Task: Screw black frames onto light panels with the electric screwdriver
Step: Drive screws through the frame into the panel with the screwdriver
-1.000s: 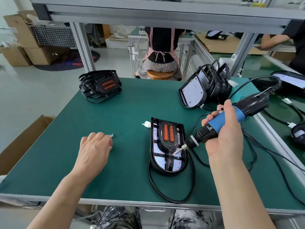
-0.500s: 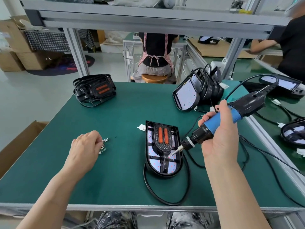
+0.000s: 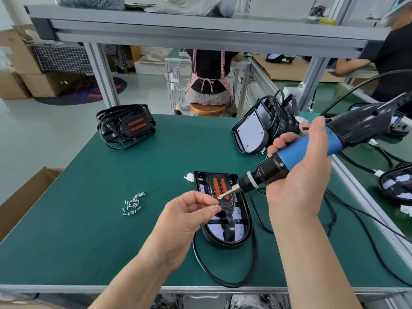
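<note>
The electric screwdriver (image 3: 312,146) lies on a slant above the right half of the tabletop (image 3: 89,230), its long axis running from far right down to near left. The slim metal bit (image 3: 228,192) points at the left hand's fingertips. It has a smooth blue grip, a black ribbed nose with a silver collar and a glossy black rear housing that trails a cable. The right hand (image 3: 296,181) holds it, fingers (image 3: 281,141) curled round the blue grip and the thumb laid along the top.

The left hand (image 3: 182,224) pinches a tiny screw (image 3: 217,205), barely visible, between thumb and forefinger just below the bit tip.

Beneath both lies the light panel (image 3: 239,228), long axis near to far, rounded end near and squared end far. Its white face is dotted with colour. The black frame (image 3: 227,205) resting on it has two orange-red slots and a textured oval patch. A black cable (image 3: 223,283) loops round the panel's near end. A loose heap of small silver screws (image 3: 133,204) lies to the left.
</note>
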